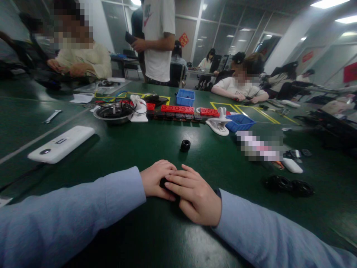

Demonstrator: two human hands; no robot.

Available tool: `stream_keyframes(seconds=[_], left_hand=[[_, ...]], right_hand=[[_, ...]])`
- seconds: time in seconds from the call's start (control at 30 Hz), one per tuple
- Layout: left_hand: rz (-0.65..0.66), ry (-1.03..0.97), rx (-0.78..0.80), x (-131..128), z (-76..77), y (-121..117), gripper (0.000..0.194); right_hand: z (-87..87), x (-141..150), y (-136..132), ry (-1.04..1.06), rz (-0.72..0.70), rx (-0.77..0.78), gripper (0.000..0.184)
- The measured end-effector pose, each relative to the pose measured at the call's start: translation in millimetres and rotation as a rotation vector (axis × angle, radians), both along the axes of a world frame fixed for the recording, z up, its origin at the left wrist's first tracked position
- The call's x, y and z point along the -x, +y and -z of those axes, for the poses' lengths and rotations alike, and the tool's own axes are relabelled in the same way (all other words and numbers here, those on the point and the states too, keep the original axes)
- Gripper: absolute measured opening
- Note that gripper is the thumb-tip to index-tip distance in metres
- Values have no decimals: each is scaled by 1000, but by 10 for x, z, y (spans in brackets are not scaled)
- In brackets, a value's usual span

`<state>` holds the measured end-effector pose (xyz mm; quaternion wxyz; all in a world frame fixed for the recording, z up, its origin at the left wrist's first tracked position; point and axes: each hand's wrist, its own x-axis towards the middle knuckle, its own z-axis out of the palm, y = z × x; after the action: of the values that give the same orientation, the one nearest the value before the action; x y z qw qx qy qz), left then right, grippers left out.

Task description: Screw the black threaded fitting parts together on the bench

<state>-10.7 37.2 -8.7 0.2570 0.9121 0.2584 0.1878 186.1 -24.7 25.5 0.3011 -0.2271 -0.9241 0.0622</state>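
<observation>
Left hand [158, 179]: grasping a black part [164, 182]
Right hand [197, 193]: fingers over it, grip unclear
Beyond: small black ring [185, 145]

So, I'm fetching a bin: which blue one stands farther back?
The left blue bin, behind the red sockets; the other sits nearer, beside a white clip.

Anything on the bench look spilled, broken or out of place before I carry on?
Nothing looks spilled or plainly damaged. The untidiest spot is the metal dish, far left, where dark parts and cables are jumbled together. The black piece at the left hand and right hand is mostly hidden, so I can't judge it.
</observation>
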Motion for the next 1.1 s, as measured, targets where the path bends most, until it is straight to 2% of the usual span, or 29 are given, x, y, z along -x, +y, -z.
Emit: stream_keyframes(seconds=[0.23, 0.5, 0.6, 0.7, 0.87, 1.1], left_hand=[[-12, -22, -7, 0, 36, 5, 54], [33, -10, -45, 5, -22, -5, 55], [68, -1, -57, 13, -45, -5, 56], [82, -7, -31, 25, -57, 2, 60], [89, -4, 7, 32, -28, 23, 59], [103, -48, -7, 32, 38, 32, 74]], right_hand=[[16, -12, -6, 12, 14, -34, 39], [76, 17, -38, 65, 53, -24, 43], [56, 12, -57, 155, 110, -3, 42], [-12, 14, -50, 197, 215, 79, 33], [-162, 87, 6, 38, 345, 173, 33], [-276, 191, -4, -190, 377, 193, 36]])
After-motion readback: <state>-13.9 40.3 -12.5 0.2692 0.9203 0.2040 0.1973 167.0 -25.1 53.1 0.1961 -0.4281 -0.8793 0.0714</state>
